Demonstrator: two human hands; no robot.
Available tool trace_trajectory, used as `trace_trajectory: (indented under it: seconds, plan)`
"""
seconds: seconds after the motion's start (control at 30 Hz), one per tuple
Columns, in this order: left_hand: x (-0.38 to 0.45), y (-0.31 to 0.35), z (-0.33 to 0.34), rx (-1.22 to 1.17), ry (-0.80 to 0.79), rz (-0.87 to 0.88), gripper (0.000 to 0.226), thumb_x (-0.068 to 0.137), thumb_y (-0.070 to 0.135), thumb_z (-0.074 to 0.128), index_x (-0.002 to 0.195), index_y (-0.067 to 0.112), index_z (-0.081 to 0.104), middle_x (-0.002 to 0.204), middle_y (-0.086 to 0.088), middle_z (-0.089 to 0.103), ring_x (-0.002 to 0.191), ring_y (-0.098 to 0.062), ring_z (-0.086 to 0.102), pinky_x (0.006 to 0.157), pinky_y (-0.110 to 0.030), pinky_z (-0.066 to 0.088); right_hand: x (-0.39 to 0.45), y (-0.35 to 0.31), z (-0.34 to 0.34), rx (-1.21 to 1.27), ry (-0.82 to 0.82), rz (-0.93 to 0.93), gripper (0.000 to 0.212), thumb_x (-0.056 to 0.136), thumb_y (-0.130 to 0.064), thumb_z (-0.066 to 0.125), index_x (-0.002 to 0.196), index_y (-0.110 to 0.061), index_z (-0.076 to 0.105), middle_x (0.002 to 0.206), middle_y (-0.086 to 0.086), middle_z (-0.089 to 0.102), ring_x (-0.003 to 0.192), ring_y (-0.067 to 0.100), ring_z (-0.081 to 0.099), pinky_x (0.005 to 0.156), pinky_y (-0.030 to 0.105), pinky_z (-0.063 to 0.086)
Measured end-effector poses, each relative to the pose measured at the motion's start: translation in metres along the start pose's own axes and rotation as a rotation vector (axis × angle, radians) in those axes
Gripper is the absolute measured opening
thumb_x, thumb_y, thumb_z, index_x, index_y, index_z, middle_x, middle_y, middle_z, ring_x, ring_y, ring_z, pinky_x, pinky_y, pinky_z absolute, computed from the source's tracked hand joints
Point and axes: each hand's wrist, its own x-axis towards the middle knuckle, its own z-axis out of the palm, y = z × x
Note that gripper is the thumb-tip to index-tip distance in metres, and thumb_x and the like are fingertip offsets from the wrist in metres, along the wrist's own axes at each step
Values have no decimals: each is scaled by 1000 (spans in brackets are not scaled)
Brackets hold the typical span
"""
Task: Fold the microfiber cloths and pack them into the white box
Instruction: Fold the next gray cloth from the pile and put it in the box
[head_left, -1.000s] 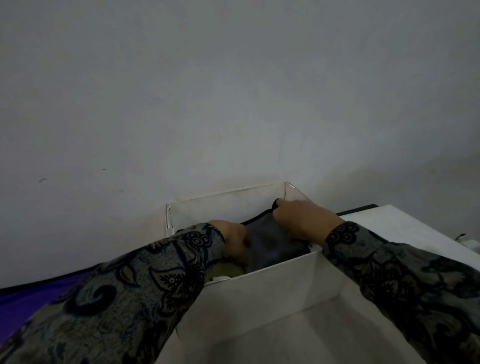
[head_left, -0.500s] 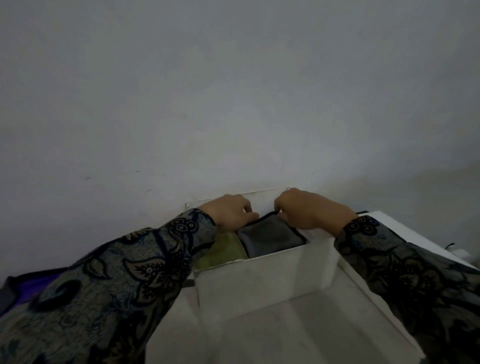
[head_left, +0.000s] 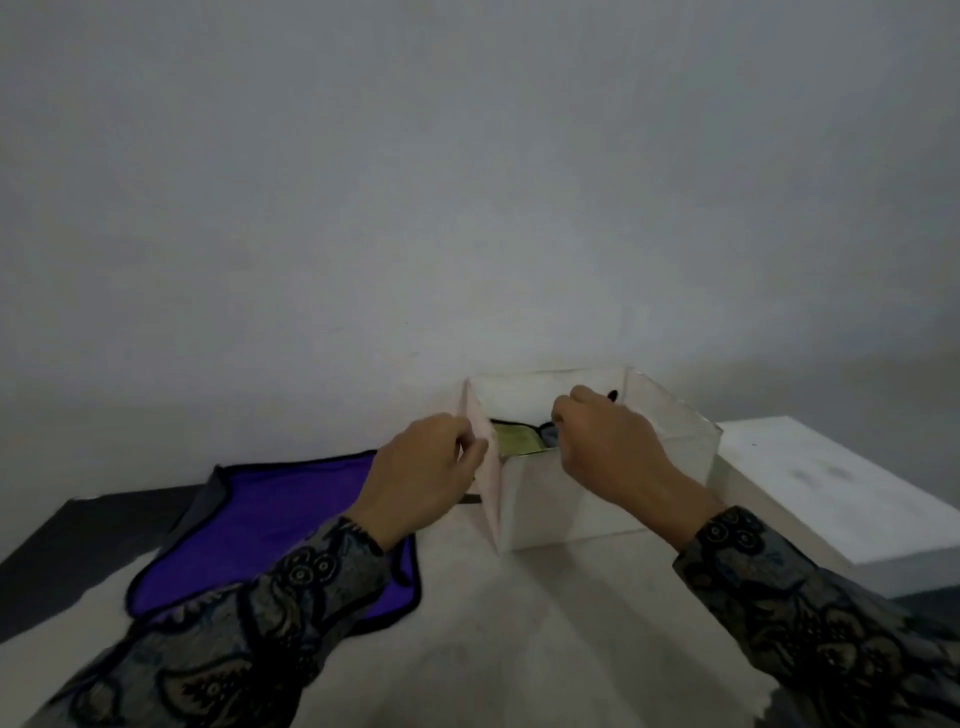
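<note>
The white box (head_left: 597, 514) stands open on the table against the wall. A folded green cloth (head_left: 514, 441) lies in its left half, and a sliver of a dark grey cloth (head_left: 549, 435) shows beside it, mostly hidden by my right hand. My right hand (head_left: 608, 452) reaches over the front wall into the box, fingers curled on the grey cloth. My left hand (head_left: 421, 478) is outside the box, pinching the top of its left wall. A purple cloth (head_left: 270, 525) with black edging lies unfolded on the table to the left, under my left forearm.
A grey cloth (head_left: 208, 493) peeks out from under the purple one. A flat white block or lid (head_left: 831, 483) lies right of the box. The pale table (head_left: 519, 623) ends in a dark strip (head_left: 78, 545) at the left. The wall (head_left: 467, 208) rises just behind the box.
My left hand has come out of the box and gone to its left wall. My right hand stays on the grey cloth. The view has pulled back, so the purple cloth shows.
</note>
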Motion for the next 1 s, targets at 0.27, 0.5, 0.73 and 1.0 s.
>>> trace_trajectory:
  seconds: [0.27, 0.5, 0.73, 1.0]
  plan:
    - [-133, -68, 1, 65, 105, -122, 24, 94, 40, 55, 75, 27, 46, 76, 8, 45, 68, -9, 46, 58, -32, 41, -61, -96, 46, 226, -189, -107, 18, 97, -15, 44, 106, -13, 60, 107, 3, 56, 92, 27, 61, 74, 40, 51]
    - [-206, -137, -15, 27, 260, -313, 9, 88, 22, 67, 86, 24, 59, 91, 6, 49, 80, -13, 54, 70, -35, 50, -94, -156, 96, 457, -319, -39, 21, 100, -26, 47, 118, -17, 54, 113, -1, 47, 90, 21, 58, 69, 32, 44]
    - [-230, -197, -42, 81, 344, -548, 19, 91, 18, 62, 110, 18, 64, 112, -4, 55, 106, -25, 55, 89, -42, 46, -95, -178, 114, 466, -181, 249, 24, 97, -45, 47, 114, -30, 54, 116, -5, 53, 86, 22, 62, 68, 33, 49]
    - [-231, -208, -44, 119, 201, -709, 30, 97, 35, 50, 125, 30, 59, 127, -1, 60, 121, -24, 52, 102, -47, 34, -77, -186, 130, 400, -180, 234, 25, 92, -51, 56, 98, -27, 60, 104, -5, 55, 83, 23, 63, 68, 33, 48]
